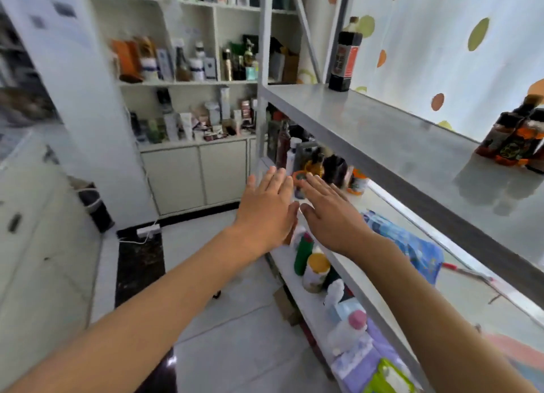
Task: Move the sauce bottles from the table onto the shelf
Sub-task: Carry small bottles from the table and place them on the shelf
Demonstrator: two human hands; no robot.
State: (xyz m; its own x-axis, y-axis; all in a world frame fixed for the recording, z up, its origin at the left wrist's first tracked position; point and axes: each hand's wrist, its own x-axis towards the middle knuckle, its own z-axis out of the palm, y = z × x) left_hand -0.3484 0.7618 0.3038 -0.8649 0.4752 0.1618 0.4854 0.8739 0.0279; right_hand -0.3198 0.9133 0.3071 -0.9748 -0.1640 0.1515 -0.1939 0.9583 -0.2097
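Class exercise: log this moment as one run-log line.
left hand: open, empty | right hand: open, empty | dark sauce bottle: upright on top shelf | more bottles: same shelf, right

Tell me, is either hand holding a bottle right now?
No: the left hand and right hand are both spread flat and empty.

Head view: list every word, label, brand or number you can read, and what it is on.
No text is legible anywhere in this frame.
Tall dark bottle on the metal shelf: red label, print too blurred.
Dark bottles at right: orange labels, unreadable.
White cabinet goods: too small and blurred.
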